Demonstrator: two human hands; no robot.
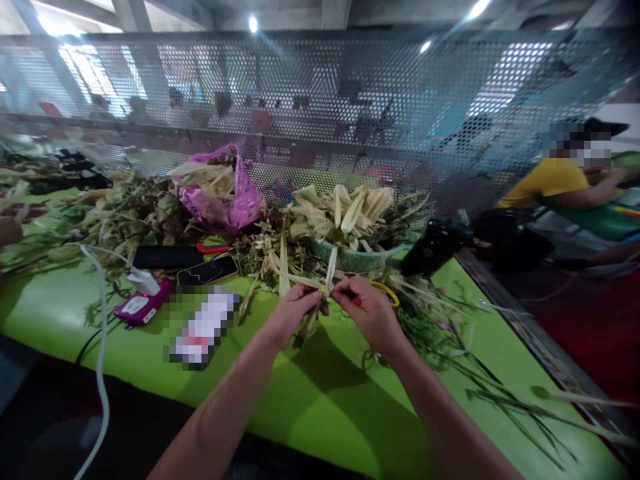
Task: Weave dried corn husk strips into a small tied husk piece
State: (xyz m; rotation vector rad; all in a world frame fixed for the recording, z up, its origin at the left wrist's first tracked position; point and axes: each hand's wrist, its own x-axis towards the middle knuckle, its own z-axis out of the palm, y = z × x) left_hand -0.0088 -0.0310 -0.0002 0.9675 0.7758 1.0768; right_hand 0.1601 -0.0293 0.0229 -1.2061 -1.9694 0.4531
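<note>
Both of my hands meet above the green tabletop, working on a small bunch of dried corn husk strips. My left hand is closed around the bunch, with darker ends hanging below its fingers. Fingertips of my right hand pinch at the same bunch from the right; the exact piece between them is too small to make out. One pale strip stands upright between the hands and another points left. Just behind is a green basket heaped with pale corn husks.
Left of my hands lie a blurred-out phone, a dark phone, red-handled scissors and a purple power strip with a white cable. A pink bag of husks stands behind. A person in yellow sits at right.
</note>
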